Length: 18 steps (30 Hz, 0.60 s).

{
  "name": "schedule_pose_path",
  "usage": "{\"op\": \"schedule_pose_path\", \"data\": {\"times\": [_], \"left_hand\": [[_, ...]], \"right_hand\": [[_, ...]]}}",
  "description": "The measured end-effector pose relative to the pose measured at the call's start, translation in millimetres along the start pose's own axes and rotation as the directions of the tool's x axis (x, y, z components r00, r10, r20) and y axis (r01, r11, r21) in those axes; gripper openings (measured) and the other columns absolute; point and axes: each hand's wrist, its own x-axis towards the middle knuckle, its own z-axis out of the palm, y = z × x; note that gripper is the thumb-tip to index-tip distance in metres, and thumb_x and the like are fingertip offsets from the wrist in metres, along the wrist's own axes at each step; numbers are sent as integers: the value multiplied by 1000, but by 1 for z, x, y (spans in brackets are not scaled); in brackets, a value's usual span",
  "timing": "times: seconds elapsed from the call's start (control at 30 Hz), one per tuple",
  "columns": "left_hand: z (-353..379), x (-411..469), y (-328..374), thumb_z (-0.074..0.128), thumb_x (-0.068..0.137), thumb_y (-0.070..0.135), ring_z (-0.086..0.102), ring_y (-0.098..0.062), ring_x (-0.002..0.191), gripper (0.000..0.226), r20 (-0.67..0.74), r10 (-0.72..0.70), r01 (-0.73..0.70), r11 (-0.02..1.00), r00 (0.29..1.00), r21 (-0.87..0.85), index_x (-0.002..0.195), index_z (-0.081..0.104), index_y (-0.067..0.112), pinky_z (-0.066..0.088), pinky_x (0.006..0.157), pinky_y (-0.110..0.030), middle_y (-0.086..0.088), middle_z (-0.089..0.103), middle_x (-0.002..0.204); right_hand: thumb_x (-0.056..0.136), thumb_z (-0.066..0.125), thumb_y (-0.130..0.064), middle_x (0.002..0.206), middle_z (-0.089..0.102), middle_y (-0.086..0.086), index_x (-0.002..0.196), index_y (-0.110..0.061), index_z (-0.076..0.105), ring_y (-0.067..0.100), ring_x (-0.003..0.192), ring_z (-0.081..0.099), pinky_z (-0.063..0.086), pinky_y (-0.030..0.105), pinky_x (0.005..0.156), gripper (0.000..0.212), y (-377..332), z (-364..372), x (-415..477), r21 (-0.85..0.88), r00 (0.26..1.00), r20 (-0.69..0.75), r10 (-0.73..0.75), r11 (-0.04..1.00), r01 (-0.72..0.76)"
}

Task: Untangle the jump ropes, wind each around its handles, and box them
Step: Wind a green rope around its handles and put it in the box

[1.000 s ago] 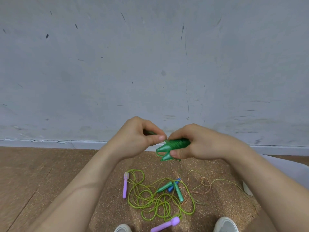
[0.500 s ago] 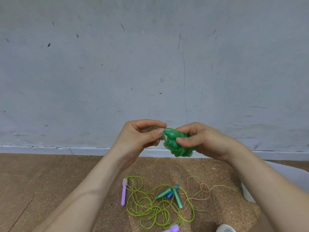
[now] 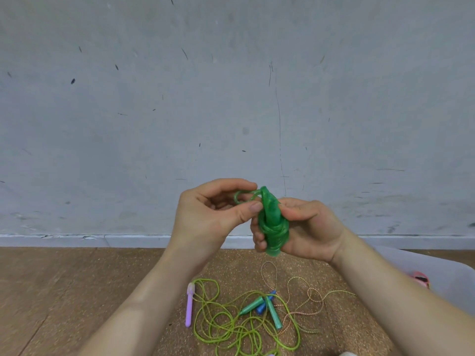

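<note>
Left grip (image 3: pixel 213 214): closed in a pinch, thumb and forefinger holding the free loop (image 3: pixel 241 196) of the green jump rope (image 3: pixel 273 223), raised in front of the wall (image 3: pixel 231 98).
Right grip (image 3: pixel 311 227): closed around the green jump rope, fingers curled behind the bundle and thumb lying across its front.
Green jump rope: held in the air between both hands, well above the floor (image 3: pixel 77 291); its cord was coiled around the lower part of the two handles, which stood roughly upright with their tapered tips on top.
Lime rope (image 3: pixel 231 327): lay in a loose tangle on the floor below the hands.
Purple handle (image 3: pixel 189 308): lay on the floor at the left edge of that tangle.
Teal handles (image 3: pixel 272 313): lay within the tangle, touching a blue handle (image 3: pixel 264 303).
Speckled cord (image 3: pixel 308 296): looped over the floor just right of the teal handles.
Box (image 3: pixel 424 268): pale and translucent, on the floor at the right, partly hidden by the right forearm; a pink item (image 3: pixel 421 280) showed inside it, too little in view to identify.
</note>
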Motion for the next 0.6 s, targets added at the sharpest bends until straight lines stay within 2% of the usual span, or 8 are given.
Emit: {"op": "schedule_pose_path", "data": {"times": [0.07, 0.13, 0.27, 0.37, 0.43, 0.53, 0.6], "left_hand": [[-1, 2, 1, 75, 57, 7, 65, -8, 67, 24, 20, -21, 22, 997, 1000, -69, 78, 78, 18, 50, 66, -16, 1, 70, 69], [-4, 3, 2, 73, 59, 9, 61, -6, 67, 25, 51, -7, 11, 998, 999, -66, 81, 78, 19, 48, 66, -15, 4, 67, 69], [-13, 8, 5, 72, 66, 6, 57, -6, 73, 25, 113, 94, -101, 993, 989, 61, 88, 77, 17, 45, 68, -14, 4, 64, 82], [-13, 9, 5, 73, 68, 1, 61, -5, 75, 20, 80, 167, -179, 970, 983, 166, 84, 77, 12, 46, 67, -14, 2, 66, 83], [-14, 10, 6, 78, 67, -2, 65, -5, 74, 19, 96, 225, -243, 929, 970, 280, 79, 78, 13, 48, 66, -14, 1, 68, 82], [-23, 10, 10, 80, 66, 6, 68, -10, 73, 21, 247, 311, -392, 809, 918, 437, 83, 76, 18, 52, 68, -17, 8, 70, 79], [-29, 10, 15, 80, 66, 10, 67, -9, 70, 18, 333, 299, -433, 766, 894, 474, 82, 75, 15, 51, 66, -17, 8, 70, 77]], "right_hand": [[76, 73, -20, 90, 62, 17, 102, 3, 64, 27, 82, 58, 47, 37, 78, 36, 1, 1, 2, 17, 1000, 5, -8, 1000, 8], [77, 71, -22, 90, 62, 16, 101, 3, 65, 26, 82, 59, 47, 37, 79, 35, 2, 2, 5, 21, 1000, 10, -11, 1000, 11], [79, 69, -25, 87, 63, 16, 100, 1, 64, 26, 78, 60, 47, 36, 80, 34, 2, 4, 10, 43, 999, 20, -33, 999, 32], [79, 69, -24, 86, 63, 16, 98, 1, 65, 25, 78, 61, 47, 35, 79, 33, 4, 5, 15, 101, 999, 27, -38, 994, 35], [79, 68, -24, 86, 64, 15, 98, 1, 64, 24, 78, 62, 47, 35, 78, 32, 5, 6, 17, 111, 999, 37, -28, 994, 24], [81, 65, -26, 85, 64, 13, 98, -2, 65, 23, 77, 61, 47, 34, 76, 29, 7, 7, 18, 51, 998, 61, -11, 999, 8], [81, 65, -27, 85, 65, 12, 99, -4, 66, 23, 78, 61, 45, 36, 76, 29, 7, 6, 19, 0, 995, 99, 10, 1000, -10]]}}
